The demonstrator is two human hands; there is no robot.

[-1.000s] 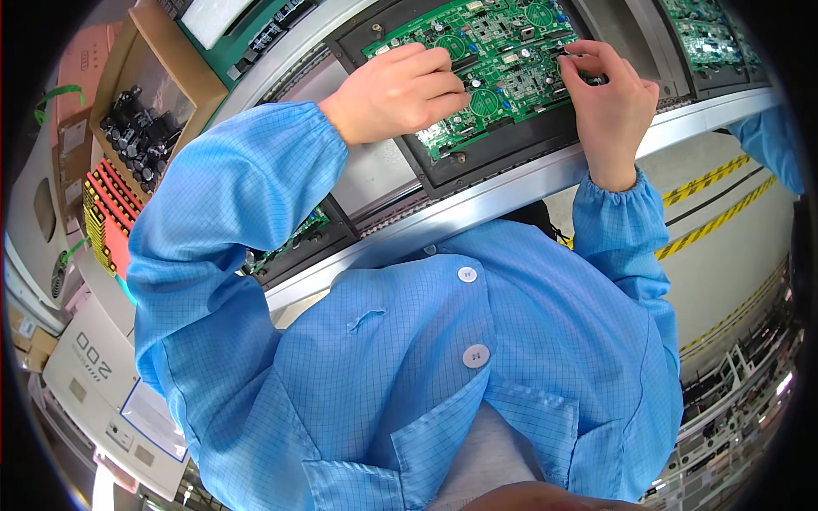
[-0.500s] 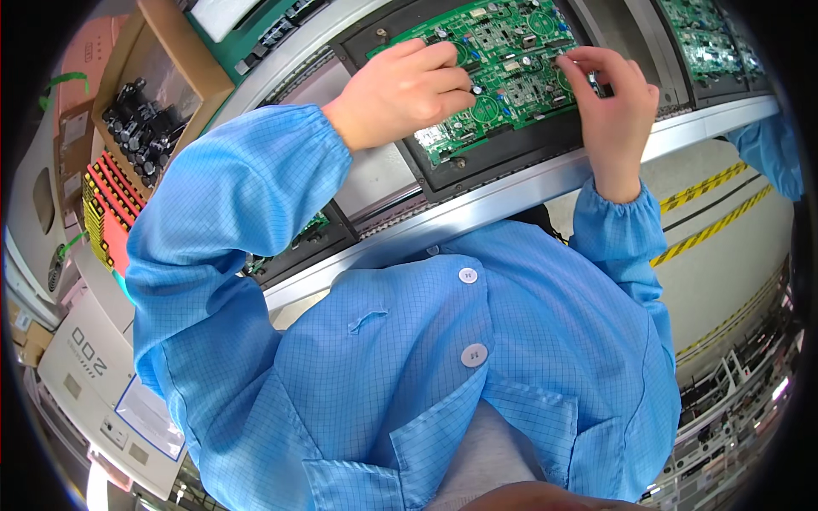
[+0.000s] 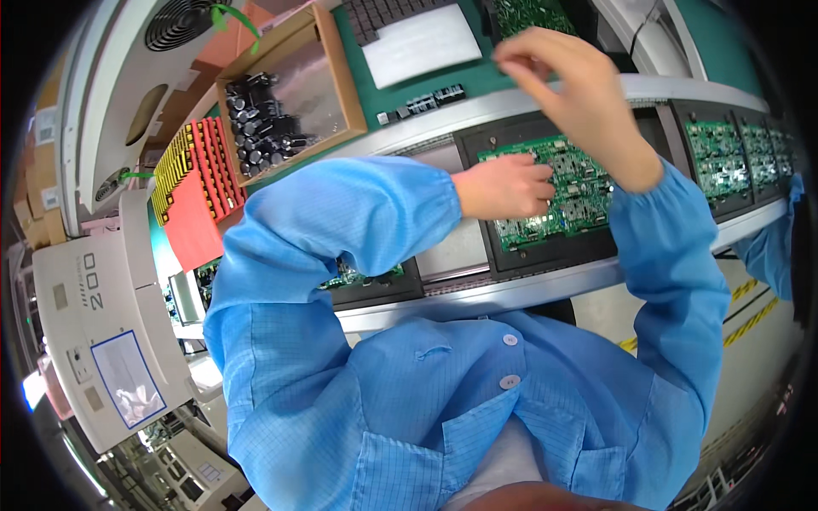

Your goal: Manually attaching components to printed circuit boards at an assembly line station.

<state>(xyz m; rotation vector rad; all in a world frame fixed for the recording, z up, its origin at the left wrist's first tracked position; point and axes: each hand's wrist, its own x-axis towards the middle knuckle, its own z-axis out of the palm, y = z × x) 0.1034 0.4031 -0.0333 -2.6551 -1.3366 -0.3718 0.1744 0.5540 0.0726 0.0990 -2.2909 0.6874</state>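
A green circuit board packed with small components sits in a black carrier frame on the metal rail line. Over the left part of that board lies my left hand, its fingers curled down with their tips near the components; whatever they hold is hidden. My right hand is raised above the far rail, thumb and forefinger brought together over the green mat. Anything between those fingertips is too small and blurred to name. Left of them, a short row of black cylindrical parts lies on the mat.
An open cardboard box of black capacitors stands at the far left, beside red and yellow strips. A white foam sheet lies on the mat. More boards in carriers line the right, near another person's blue sleeve.
My right hand has left the board and moved up over the far mat. The left hand stays over the board. The view has shifted, bringing more of the box and mat into sight.
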